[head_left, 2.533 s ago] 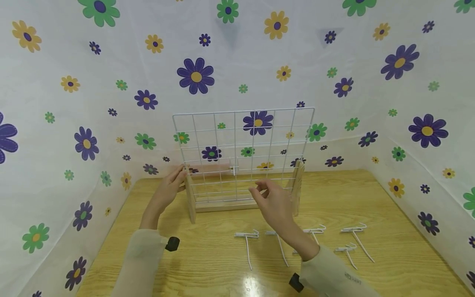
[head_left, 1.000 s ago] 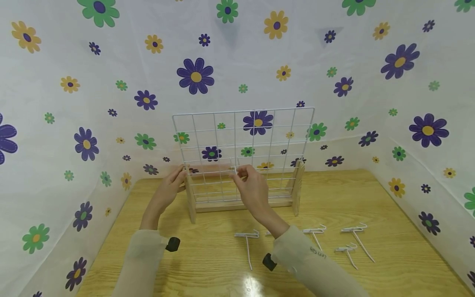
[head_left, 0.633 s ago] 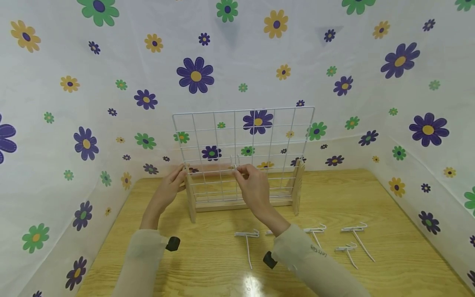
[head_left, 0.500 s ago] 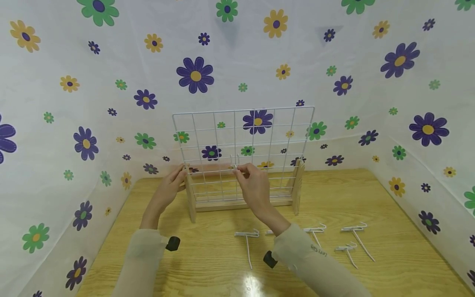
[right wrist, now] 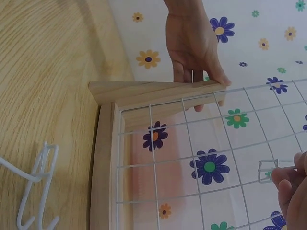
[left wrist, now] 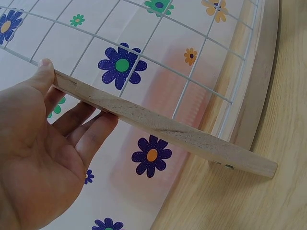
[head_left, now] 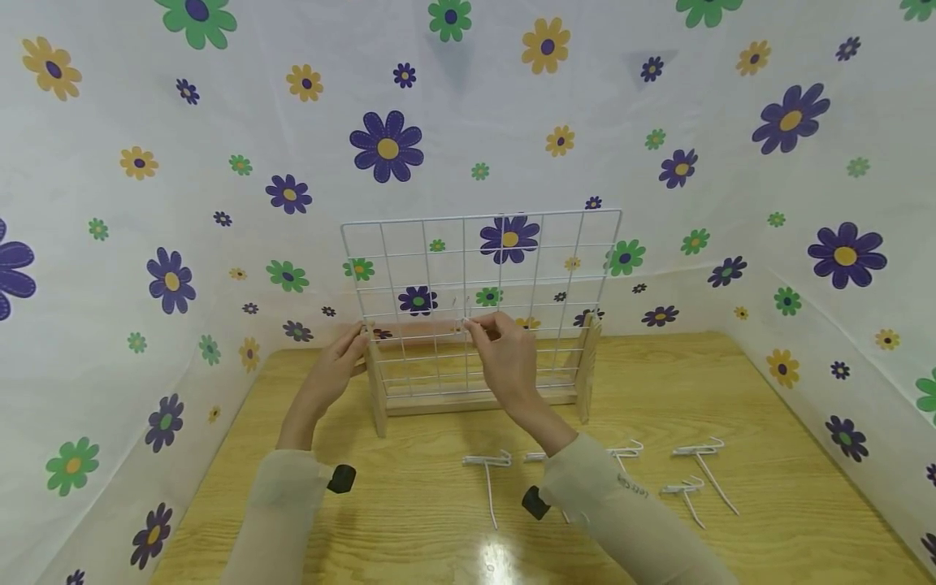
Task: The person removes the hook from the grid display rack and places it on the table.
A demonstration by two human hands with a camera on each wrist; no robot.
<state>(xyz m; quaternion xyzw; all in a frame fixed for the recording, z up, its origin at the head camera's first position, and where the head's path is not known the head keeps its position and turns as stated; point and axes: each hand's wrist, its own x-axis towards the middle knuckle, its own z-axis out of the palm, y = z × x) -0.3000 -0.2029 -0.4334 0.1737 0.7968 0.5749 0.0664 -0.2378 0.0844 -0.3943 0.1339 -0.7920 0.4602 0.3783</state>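
A white wire grid panel stands upright in a wooden stand. My left hand holds the stand's left side post, thumb at its top end and the other fingers behind it. At the middle of the grid, my right hand pinches a small white wire hook between thumb and fingertips. The hook's wire frame overlaps the grid wires in the right wrist view; its front part is hidden by the fingers.
Several white wire hooks lie on the wood-grain table before the stand, among them a left one, a far right one and a shorter one. My right forearm partly covers others. Flowered cloth closes the back and sides.
My right hand has moved up and left from in front of the lower grid and taken hold of the hook, which now sits slightly higher. My left hand has stayed on the post.
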